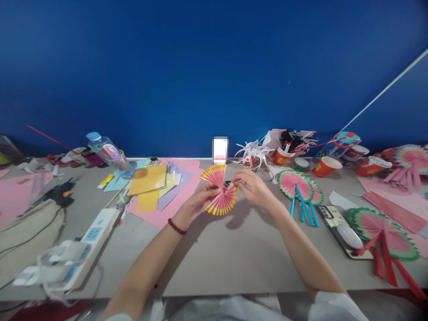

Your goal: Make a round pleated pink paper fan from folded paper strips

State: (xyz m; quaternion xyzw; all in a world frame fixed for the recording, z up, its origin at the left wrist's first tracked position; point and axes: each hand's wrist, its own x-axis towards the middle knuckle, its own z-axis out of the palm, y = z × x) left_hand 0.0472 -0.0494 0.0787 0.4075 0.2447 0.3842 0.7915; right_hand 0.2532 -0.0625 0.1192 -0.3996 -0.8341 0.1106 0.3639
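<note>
Both my hands hold a pleated pink paper fan with a yellow rim [219, 191] above the grey table [234, 249]. My left hand [200, 198] pinches its lower left side, fingers closed on the folds; a dark red bead bracelet [176, 227] is on that wrist. My right hand [250, 187] grips the fan's right edge near the pleats' centre. The fan is spread in two lobes, one up and one to the lower right.
Coloured paper sheets [157, 187] and a water bottle [109, 154] lie left of centre. A glue gun [60, 194] and a power strip [90, 243] are at left. Finished pink-green fans [301, 187], a phone [341, 227], red paper cups [326, 166] and paper scraps [254, 154] crowd the right.
</note>
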